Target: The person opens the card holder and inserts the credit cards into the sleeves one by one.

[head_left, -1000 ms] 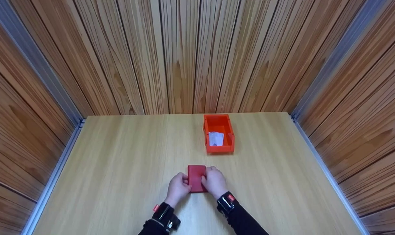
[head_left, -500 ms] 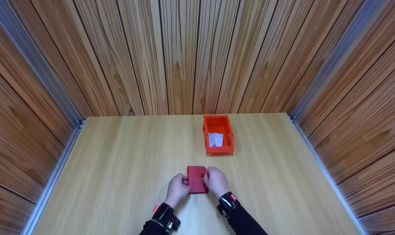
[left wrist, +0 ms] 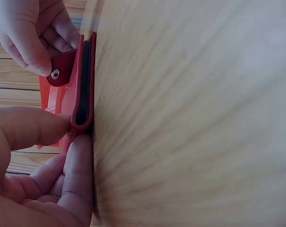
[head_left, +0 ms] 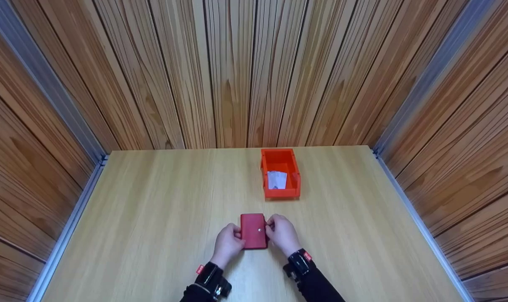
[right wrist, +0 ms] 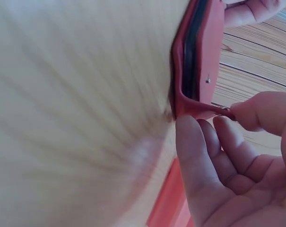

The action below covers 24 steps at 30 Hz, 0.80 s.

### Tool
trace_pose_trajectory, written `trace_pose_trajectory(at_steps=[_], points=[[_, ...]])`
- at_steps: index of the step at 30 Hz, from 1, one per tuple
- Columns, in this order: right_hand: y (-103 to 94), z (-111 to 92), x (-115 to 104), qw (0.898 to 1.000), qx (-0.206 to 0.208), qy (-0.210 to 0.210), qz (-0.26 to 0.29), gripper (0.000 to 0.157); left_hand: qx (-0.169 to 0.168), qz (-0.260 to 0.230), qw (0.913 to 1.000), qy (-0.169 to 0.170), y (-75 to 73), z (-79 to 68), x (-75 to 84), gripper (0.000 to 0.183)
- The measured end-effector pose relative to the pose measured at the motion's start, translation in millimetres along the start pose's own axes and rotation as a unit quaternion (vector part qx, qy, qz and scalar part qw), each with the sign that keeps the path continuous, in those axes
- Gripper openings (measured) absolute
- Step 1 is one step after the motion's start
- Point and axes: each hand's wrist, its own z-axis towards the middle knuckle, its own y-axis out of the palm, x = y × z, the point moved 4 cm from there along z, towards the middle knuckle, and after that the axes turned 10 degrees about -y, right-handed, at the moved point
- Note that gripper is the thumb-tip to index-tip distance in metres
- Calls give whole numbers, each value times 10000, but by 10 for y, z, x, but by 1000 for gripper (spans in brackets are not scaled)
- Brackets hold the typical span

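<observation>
A small red card wallet [head_left: 252, 235] lies on the table, its cover folded over and dark inner sleeves visible along its edge. My left hand [head_left: 228, 244] pinches its folded spine between thumb and fingers. On the other side, my right hand [head_left: 282, 235] holds the closing strap [right wrist: 211, 109] by its tip, thumb against the end. In the left wrist view the strap stands lifted off the cover, with a metal snap socket [left wrist: 55, 74] at its end. The matching snap stud [right wrist: 208, 80] shows bare on the cover.
Beyond the wallet, toward the back of the wooden table [head_left: 174, 188], stands an orange-red open bin [head_left: 282, 193] with a white slip of paper [head_left: 276, 180] inside. Wood-plank walls [head_left: 233, 75] with metal corner rails enclose the table at the back and both sides.
My right hand has shifted right and drawn the strap away from the cover, so the snap stud now shows. The left hand stays at the spine.
</observation>
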Motion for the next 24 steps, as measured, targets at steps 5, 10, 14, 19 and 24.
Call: trace_pose_trajectory(at_steps=[5, 10, 14, 19, 24], points=[[-69, -14, 14, 10000, 8, 76, 16, 13, -9, 41, 10000, -7, 9, -3, -19, 28], [-103, -28, 63, 9999, 10, 152, 37, 15, 69, 89, 9999, 93, 6, 1, -33, 28], [-113, -28, 99, 9997, 0, 230, -48, 16, 44, 105, 9999, 74, 6, 8, -33, 28], [-125, -29, 125, 9996, 3, 213, -162, 17, -108, 22, 9999, -47, 6, 15, -31, 28], [-138, -30, 154, 9994, -48, 256, -236, 17, -150, -8, 9999, -61, 7, 17, -32, 28]])
